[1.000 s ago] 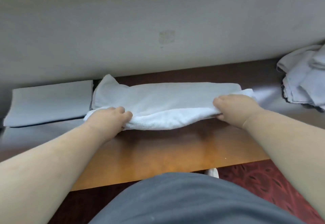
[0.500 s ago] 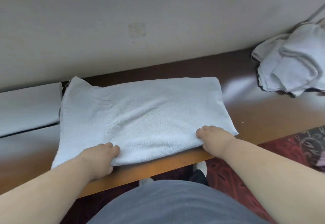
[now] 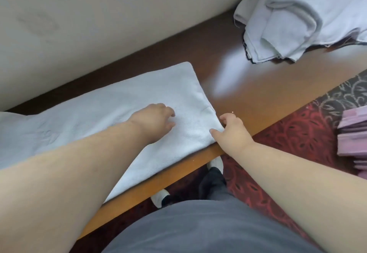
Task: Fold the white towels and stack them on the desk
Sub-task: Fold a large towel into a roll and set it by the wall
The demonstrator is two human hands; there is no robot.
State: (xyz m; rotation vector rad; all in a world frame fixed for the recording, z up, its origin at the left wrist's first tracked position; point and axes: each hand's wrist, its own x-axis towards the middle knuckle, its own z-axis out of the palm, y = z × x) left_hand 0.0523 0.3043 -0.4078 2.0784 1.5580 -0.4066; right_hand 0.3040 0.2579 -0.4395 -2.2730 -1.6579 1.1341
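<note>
A white towel [image 3: 111,106], folded into a long band, lies flat on the brown wooden desk [image 3: 258,86] along its front edge. My left hand [image 3: 155,120] rests on top of the towel near its right end, fingers curled downward. My right hand [image 3: 231,129] is at the towel's near right corner, thumb and fingers pinching the edge where it meets the desk's rim. A loose heap of unfolded white towels [image 3: 294,16] sits at the back right of the desk.
A pale wall [image 3: 99,14] runs along the back of the desk. Red patterned carpet [image 3: 294,133] lies below the desk edge. A pink stack [image 3: 353,133] stands at the far right on the floor side. My feet show under the desk.
The view has swung right and tilted. My left hand left the towel's near left corner and moved across onto its right part. My right hand stays at the right corner.
</note>
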